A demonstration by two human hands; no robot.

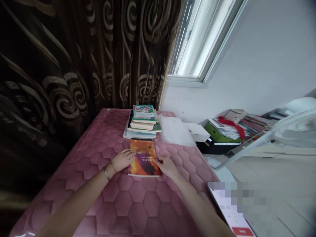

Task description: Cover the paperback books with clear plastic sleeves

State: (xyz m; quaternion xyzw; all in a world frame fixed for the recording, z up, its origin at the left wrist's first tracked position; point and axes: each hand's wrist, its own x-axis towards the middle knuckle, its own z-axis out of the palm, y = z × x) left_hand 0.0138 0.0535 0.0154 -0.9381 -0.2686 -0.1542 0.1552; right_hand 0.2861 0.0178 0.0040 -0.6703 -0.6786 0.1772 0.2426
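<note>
An orange paperback book [144, 158] lies flat on the pink quilted mattress [118, 204], with the left hand [122, 160] touching its left edge and the right hand [168, 166] its right. Just behind it sits a stack of paperback books [143, 123]. A clear plastic bag [175, 131] lies to the right of the stack, and a white cardboard box [197, 131] just beyond.

Orange book [144, 158] flat on pink quilted mattress [138, 210], closed, cover up, fiery artwork, title upside down to camera, far edge just short of book stack [143, 121].
</note>
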